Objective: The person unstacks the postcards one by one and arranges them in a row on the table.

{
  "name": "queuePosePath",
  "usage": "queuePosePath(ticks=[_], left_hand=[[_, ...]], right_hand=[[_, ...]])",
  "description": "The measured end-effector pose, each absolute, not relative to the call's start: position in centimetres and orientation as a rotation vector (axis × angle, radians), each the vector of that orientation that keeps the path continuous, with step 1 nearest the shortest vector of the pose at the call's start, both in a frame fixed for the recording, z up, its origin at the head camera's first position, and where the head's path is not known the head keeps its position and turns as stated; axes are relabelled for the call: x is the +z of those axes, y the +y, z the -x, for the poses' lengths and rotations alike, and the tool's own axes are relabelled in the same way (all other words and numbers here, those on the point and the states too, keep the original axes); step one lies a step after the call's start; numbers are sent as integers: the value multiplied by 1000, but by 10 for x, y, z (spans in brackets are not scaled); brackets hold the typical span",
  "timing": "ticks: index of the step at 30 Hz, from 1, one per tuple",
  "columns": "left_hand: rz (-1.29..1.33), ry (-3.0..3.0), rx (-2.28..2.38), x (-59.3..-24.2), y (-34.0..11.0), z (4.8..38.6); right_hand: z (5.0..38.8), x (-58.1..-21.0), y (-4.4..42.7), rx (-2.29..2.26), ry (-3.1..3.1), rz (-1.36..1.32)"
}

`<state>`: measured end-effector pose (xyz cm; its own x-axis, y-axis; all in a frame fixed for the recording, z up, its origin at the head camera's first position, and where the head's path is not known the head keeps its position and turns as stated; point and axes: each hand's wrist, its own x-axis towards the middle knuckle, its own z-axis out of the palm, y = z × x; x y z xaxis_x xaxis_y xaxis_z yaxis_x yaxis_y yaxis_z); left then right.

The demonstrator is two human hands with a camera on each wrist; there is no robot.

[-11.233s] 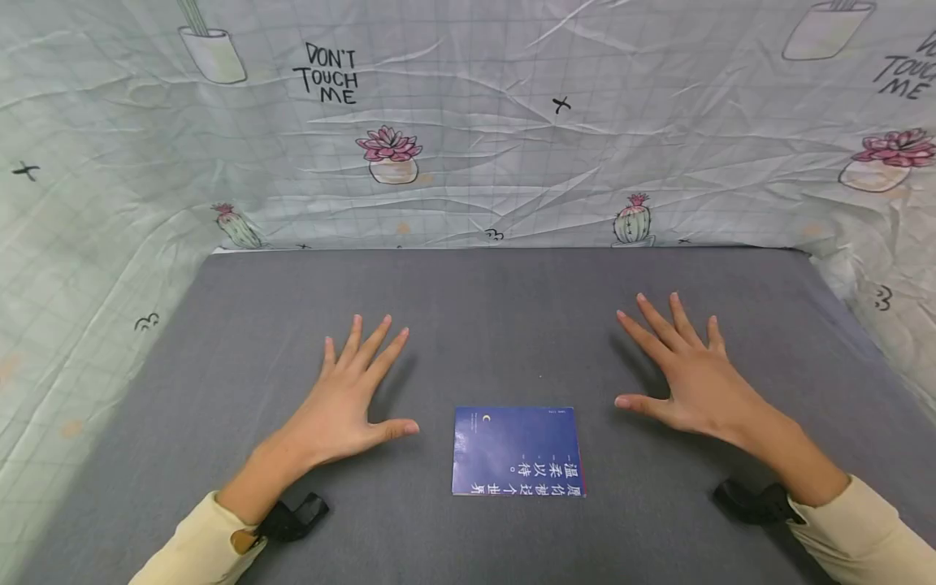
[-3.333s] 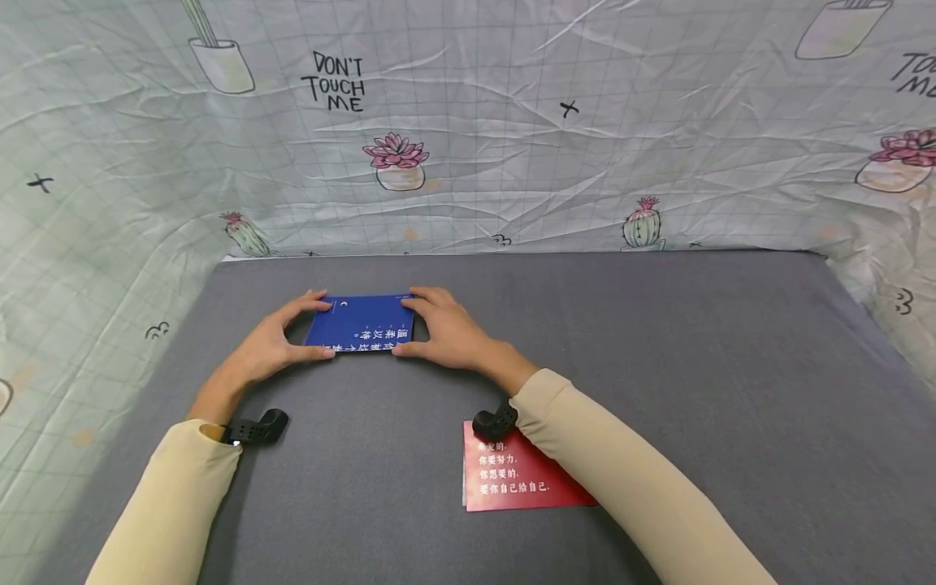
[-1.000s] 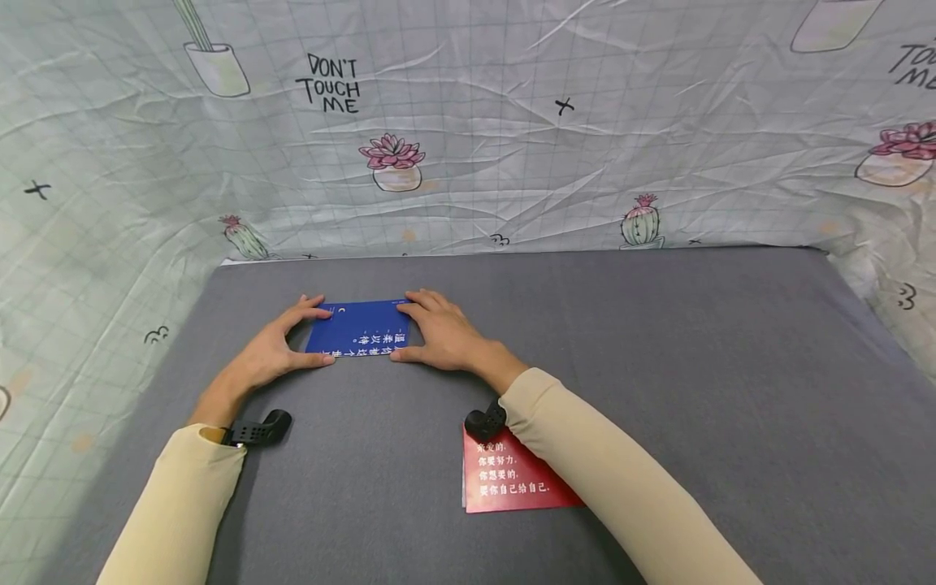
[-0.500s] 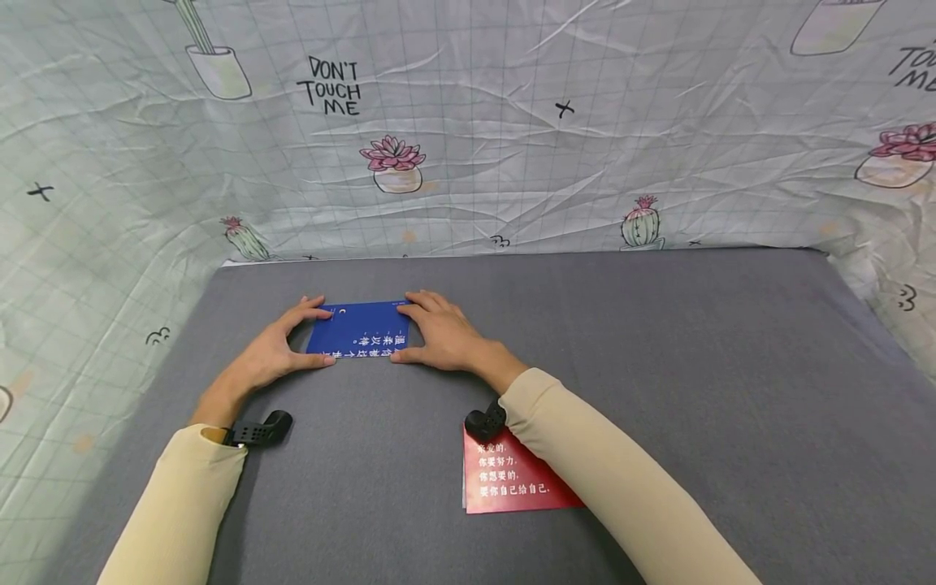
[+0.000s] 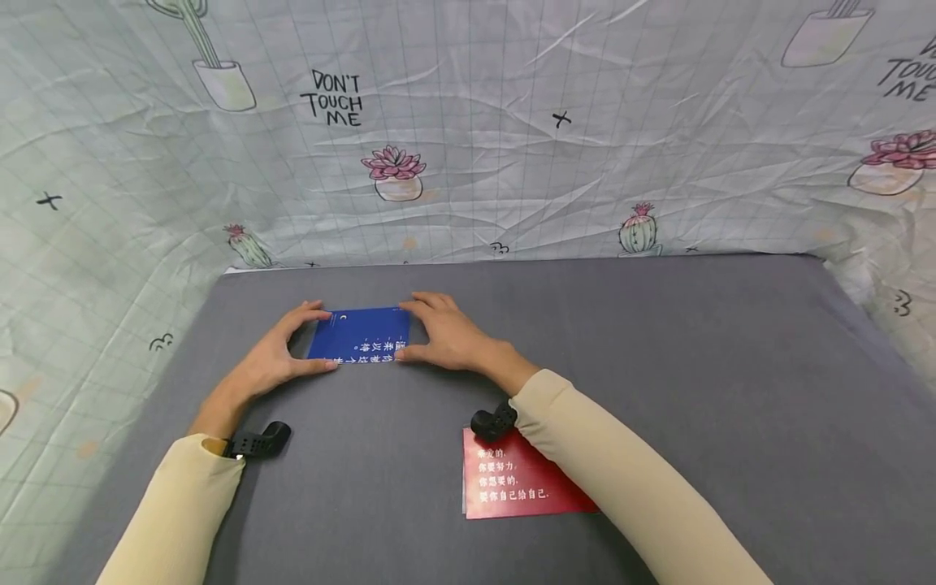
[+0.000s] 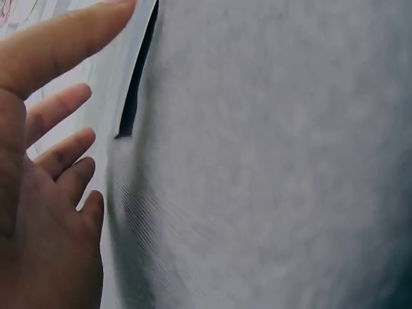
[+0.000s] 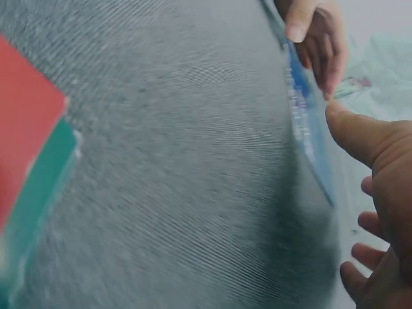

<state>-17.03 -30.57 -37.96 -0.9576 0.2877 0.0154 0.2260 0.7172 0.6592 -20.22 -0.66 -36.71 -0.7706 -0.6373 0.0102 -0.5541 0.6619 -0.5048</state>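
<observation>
A blue card with white characters [image 5: 360, 333] lies at the back left of the grey table. My left hand [image 5: 265, 361] holds its left end, thumb at the near edge and fingers at the far edge. At the right end my right hand [image 5: 457, 337] holds it the same way. In the left wrist view the left hand [image 6: 51, 212] shows with its thumb extended. In the right wrist view the blue card [image 7: 306, 116] lies between the left hand's fingertips and the right hand [image 7: 386, 174]; contact of the right thumb is hard to tell there.
A red card with white characters [image 5: 504, 486] lies at the front centre, partly under the right forearm. In the right wrist view a green edge [image 7: 48, 174] shows beneath the red card [image 7: 26, 122]. A patterned cloth [image 5: 483, 179] rises behind the table.
Since the earliest frame, the blue card has moved from the front centre to the back left, uncovering the red card, and both hands have taken hold. Over the last second they have barely moved.
</observation>
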Motion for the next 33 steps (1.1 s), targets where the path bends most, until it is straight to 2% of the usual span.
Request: queuePosePath(ticks=[12,33], left_hand=[[-441,2977,1018,-353,-264,152],[-700,2731,1302,-354,-185,88]], right_hand=[[185,-344,36,-785,2661,1042],[119,-328,102,-937,2680,1179]])
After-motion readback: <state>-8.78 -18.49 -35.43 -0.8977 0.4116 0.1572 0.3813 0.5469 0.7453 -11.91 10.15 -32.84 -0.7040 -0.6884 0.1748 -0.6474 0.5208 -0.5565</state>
